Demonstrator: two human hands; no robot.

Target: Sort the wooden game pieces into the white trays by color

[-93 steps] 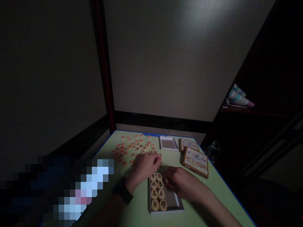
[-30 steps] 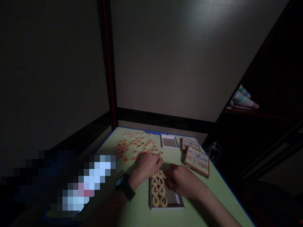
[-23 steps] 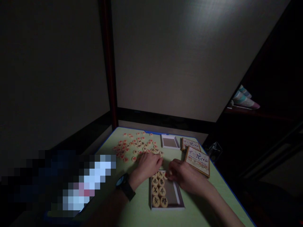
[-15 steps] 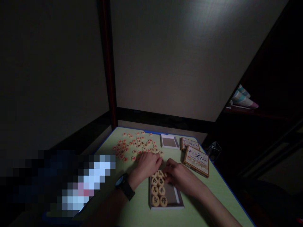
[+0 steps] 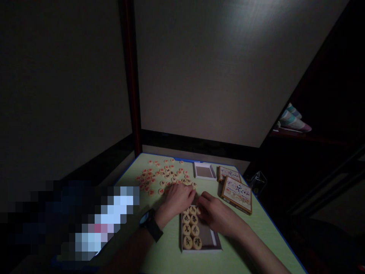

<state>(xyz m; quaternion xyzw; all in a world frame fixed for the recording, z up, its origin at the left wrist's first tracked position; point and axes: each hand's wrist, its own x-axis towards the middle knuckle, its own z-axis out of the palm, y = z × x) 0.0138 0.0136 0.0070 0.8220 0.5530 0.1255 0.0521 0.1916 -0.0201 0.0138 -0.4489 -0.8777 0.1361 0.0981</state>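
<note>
Head camera: I see black-lettered xiangqi pieces in two lines in a box tray, its walls probably keeping them straight. The right hand touches another piece there (pinching it? I can't tell). The left hand lies by loose pieces, its grip hidden.

Left of the right hand's fingers, discs sit in a near tray; beyond, a far tray; rightward, boxes; beyond left, loose pieces.
</note>
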